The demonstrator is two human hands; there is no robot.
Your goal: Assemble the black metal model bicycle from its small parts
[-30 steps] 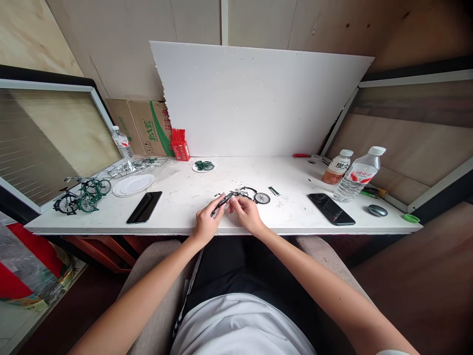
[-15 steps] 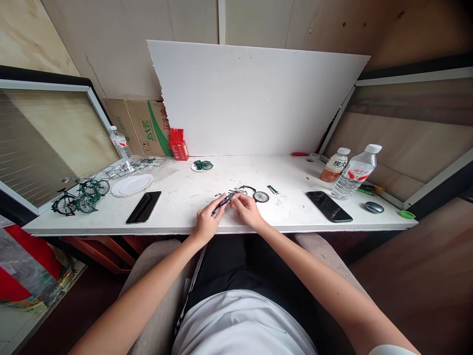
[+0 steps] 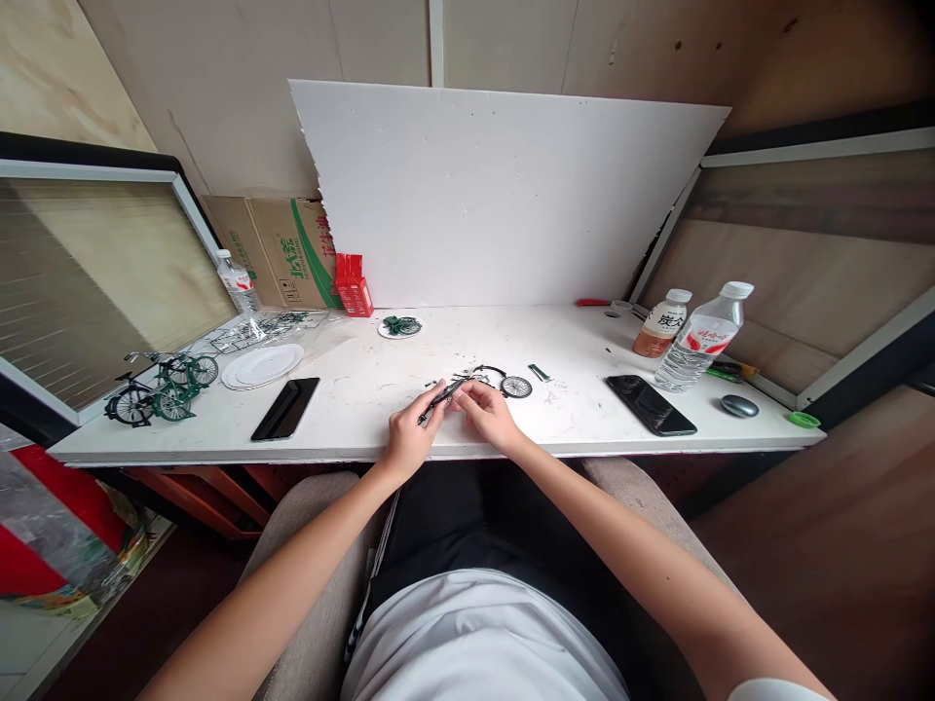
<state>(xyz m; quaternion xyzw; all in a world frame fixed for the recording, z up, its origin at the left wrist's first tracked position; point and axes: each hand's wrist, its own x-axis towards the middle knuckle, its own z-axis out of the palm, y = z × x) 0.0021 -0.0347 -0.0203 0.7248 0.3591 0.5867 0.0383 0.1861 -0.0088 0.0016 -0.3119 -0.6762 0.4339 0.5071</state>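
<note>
Near the front edge of the white table, my left hand point(image 3: 414, 430) is closed on a small black model bicycle part point(image 3: 438, 397). My right hand point(image 3: 485, 413) pinches at the far end of the same part, its fingertips hiding most of that end. Just beyond the hands lie a black spoked wheel point(image 3: 516, 387), a curved black mudguard-like piece point(image 3: 491, 370) and other small black pieces. A little to their right is a dark green strip-shaped piece point(image 3: 539, 373).
Assembled model bicycles point(image 3: 165, 389) stand at the left, near stacked white plates point(image 3: 264, 365) and a phone point(image 3: 286, 409). A small plate point(image 3: 400, 328) holds green parts. On the right are another phone point(image 3: 652, 405), a water bottle point(image 3: 702, 341), a brown drink bottle point(image 3: 661, 326) and a mouse point(image 3: 739, 406).
The hands and the black part stay almost where they were. Only a very slight shift of the camera's view shows.
</note>
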